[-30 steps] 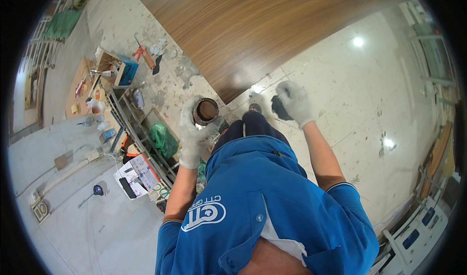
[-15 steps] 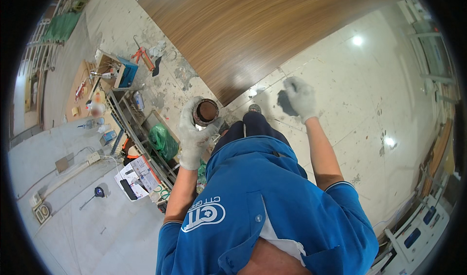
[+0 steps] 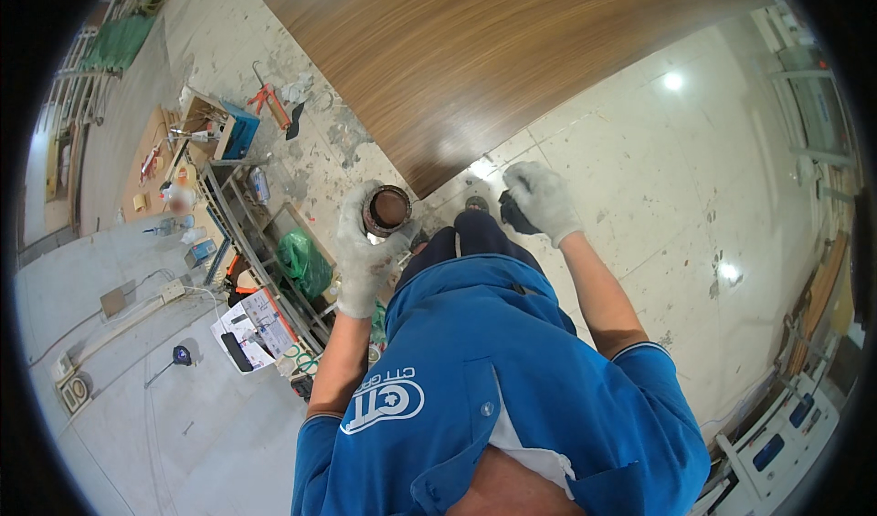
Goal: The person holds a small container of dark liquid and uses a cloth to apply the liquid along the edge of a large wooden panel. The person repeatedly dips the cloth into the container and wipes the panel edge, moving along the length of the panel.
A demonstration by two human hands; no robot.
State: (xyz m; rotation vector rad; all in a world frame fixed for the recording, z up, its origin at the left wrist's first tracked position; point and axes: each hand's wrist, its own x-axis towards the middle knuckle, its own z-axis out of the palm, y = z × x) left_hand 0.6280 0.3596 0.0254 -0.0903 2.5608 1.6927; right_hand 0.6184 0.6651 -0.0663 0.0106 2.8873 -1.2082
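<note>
Seen from above, standing on a pale tiled floor (image 3: 694, 151) beside a big wooden panel (image 3: 475, 50). Left hand (image 3: 365, 247), gloved, forearm raised in front of the chest, fingers wrapped tight around a round brown can (image 3: 387, 210), open top facing up. Right hand (image 3: 541, 198), also gloved, arm stretched forward and bent at the elbow, closed around a small dark thing (image 3: 513, 216), too small to tell what. Metal rack (image 3: 251, 242) with a green bag (image 3: 301, 258) off to the left, near the can

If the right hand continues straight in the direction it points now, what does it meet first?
Probably the corner of the brown wood-grain panel; the gloved right hand, holding a small dark object, points up-left toward it. Depth is unclear.
</note>
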